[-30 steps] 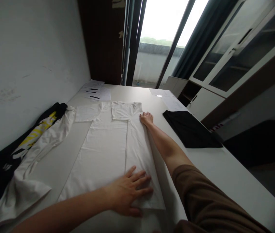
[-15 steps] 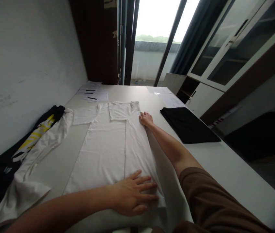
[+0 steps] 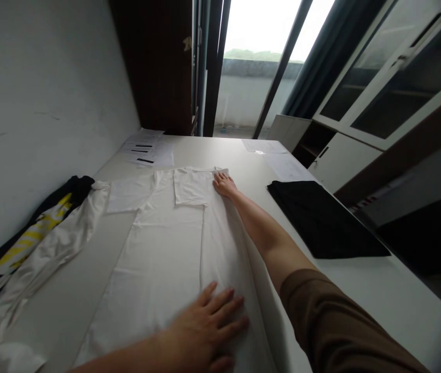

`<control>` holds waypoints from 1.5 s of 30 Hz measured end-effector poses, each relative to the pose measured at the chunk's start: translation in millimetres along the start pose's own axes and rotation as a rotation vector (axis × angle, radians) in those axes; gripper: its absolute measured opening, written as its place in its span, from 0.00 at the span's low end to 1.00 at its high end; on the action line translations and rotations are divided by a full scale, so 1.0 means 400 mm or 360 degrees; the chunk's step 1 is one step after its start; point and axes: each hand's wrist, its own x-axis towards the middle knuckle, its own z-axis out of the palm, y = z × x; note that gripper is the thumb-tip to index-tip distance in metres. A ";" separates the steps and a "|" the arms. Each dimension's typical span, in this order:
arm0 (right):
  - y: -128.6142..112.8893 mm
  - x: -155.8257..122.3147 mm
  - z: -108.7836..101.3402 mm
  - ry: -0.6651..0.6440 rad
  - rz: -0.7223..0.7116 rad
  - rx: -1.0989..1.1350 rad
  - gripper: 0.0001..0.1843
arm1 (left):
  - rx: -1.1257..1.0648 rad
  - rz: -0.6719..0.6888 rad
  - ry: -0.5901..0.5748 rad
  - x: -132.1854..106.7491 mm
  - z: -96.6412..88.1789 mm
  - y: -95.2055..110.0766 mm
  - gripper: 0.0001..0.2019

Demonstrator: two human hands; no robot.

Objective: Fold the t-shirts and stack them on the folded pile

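I see the right hand [image 3: 224, 184] shifted onto the far right corner of the white shirt [image 3: 166, 248], grip unclear; apart, the near left hand [image 3: 202, 326] spreads flat, likely steadying it.

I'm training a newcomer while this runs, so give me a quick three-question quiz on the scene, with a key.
1. Which hand is at the far end of the spread-out white shirt?
2. True or false: the left hand has its fingers spread over that shirt.
3. What colour is the cloth lying to the shirt's right? A, grey; B, black; C, red.

Key: 1, the right hand; 2, true; 3, B.
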 end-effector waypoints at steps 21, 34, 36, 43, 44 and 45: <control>0.036 -0.011 0.000 -0.0010 0.0008 0.0016 0.32 | 0.0068 -0.2011 0.0972 0.257 -0.309 -0.902 0.33; 0.047 -0.002 0.001 -0.0030 0.0020 0.0019 0.32 | 0.0072 -0.2096 0.1018 0.252 -0.337 -1.042 0.10; 0.044 -0.004 -0.004 -0.0042 0.0028 0.0012 0.33 | 0.0104 -0.2078 0.1064 0.237 -0.330 -1.029 0.11; 0.007 0.007 -0.017 0.0004 0.0047 -0.0040 0.31 | 0.0088 -0.1951 0.1081 0.240 -0.309 -0.971 0.28; 0.005 0.011 -0.015 -0.0003 0.0010 -0.0039 0.31 | 0.0048 -0.1941 0.1052 0.239 -0.306 -0.959 0.32; 0.006 0.015 -0.013 -0.0015 -0.0026 -0.0029 0.31 | 0.0011 -0.1932 0.1013 0.236 -0.302 -0.945 0.34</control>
